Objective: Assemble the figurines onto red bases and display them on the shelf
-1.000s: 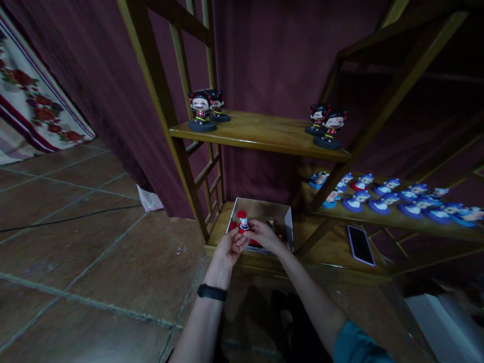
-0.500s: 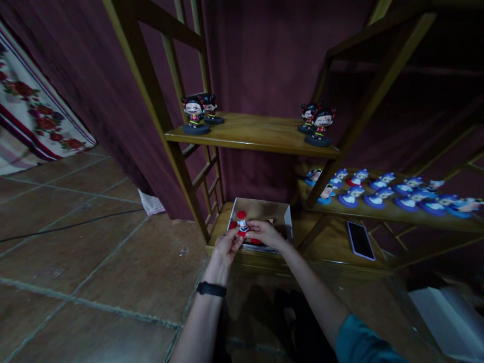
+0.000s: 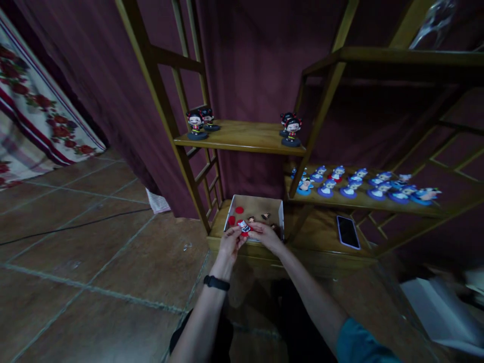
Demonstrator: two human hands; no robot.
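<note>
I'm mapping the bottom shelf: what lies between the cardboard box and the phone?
In the head view, only bare wood of the bottom shelf lies between the box and the phone, crossed by a slanted shelf strut.

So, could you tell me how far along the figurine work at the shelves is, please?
Done, by the look of it: four dark-haired figurines on the upper shelf and a row of blue figurines on the lower one. In hand: left hand and right hand hold a small red figurine. Left: loose pieces in the box.
</note>
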